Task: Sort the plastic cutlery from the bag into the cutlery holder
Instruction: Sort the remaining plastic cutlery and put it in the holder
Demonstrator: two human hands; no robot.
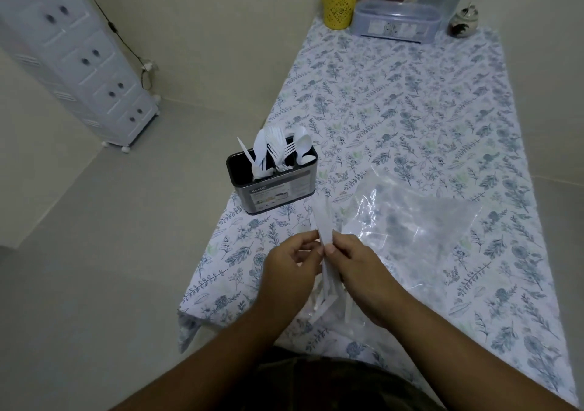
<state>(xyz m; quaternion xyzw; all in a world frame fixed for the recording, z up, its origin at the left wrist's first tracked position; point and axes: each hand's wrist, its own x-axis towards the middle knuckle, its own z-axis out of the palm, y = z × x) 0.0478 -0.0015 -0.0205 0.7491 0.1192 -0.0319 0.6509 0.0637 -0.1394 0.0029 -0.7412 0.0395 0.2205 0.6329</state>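
Hands [286, 271] [354, 271] pinch cutlery [325, 230] | floral tablecloth [410, 110] | tiled floor [110, 236]

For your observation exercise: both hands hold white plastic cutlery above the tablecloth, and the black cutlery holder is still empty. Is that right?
Not quite. The head view shows the cutlery holder already has knives, forks and spoons standing in it. The rest holds: left hand and right hand hold white cutlery.

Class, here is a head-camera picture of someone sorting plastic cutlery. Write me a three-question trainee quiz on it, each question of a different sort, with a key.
1. True or false: the cutlery holder already contains forks and spoons.
2. Which hands grip the white plastic cutlery? A) left hand only B) right hand only C) both
3. Fill in: the clear plastic bag lies on the floral ____.

Key: 1 true; 2 C; 3 tablecloth.
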